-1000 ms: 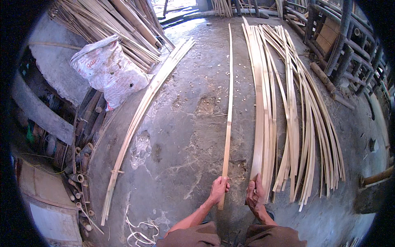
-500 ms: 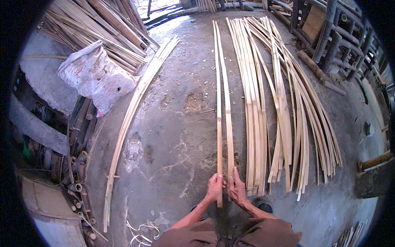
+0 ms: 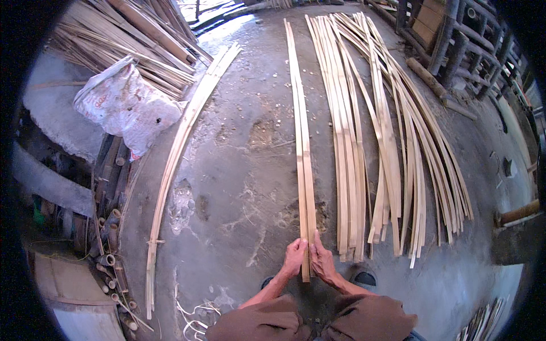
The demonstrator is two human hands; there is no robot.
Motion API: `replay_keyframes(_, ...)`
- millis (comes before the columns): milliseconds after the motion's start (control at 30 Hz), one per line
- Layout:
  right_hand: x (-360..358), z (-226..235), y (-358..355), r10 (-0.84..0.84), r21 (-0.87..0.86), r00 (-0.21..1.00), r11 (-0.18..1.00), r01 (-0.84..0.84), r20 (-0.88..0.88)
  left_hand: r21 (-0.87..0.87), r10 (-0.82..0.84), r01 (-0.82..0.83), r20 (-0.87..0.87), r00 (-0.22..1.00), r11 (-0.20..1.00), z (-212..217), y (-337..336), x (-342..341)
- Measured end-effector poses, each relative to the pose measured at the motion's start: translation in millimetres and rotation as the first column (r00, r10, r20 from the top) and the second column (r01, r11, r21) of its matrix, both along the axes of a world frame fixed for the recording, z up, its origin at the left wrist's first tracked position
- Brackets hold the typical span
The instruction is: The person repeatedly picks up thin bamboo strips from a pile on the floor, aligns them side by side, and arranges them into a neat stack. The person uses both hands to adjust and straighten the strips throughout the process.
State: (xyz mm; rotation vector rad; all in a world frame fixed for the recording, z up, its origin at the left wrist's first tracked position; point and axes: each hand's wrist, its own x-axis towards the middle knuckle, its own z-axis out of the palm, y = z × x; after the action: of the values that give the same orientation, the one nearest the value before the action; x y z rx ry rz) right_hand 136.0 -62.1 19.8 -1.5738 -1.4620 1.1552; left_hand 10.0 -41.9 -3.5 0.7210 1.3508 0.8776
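Pale tan strips point(image 3: 301, 165), grey floor point(image 3: 227, 199), brown trousers point(image 3: 369, 318), white red-printed sack point(image 3: 128, 105)

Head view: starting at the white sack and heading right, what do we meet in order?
Crumpled white sack, narrow pale bamboo bundle, long pale bamboo strips held side by side, broad pale spread of loose strips, round brown pole.

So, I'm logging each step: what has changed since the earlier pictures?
The right hand brought a second strip leftward from the pile, close beside the first strip. The left hand kept its hold on that one; the tied bundle and white sack stayed put.
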Motion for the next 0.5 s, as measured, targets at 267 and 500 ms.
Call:
replay_keyframes(267,-5,-10,-13,0.038,0.007,0.998,0.999,-0.038,0.045,0.013,0.011,-0.010,-0.058,0.998,1.000,9,-12,0)
replay_keyframes(500,64,5,32,-0.056,0.372,0.998,0.927,0.043,0.025,-0.034,-0.047,0.045,-0.047,0.998,0.998,-3,0,-39)
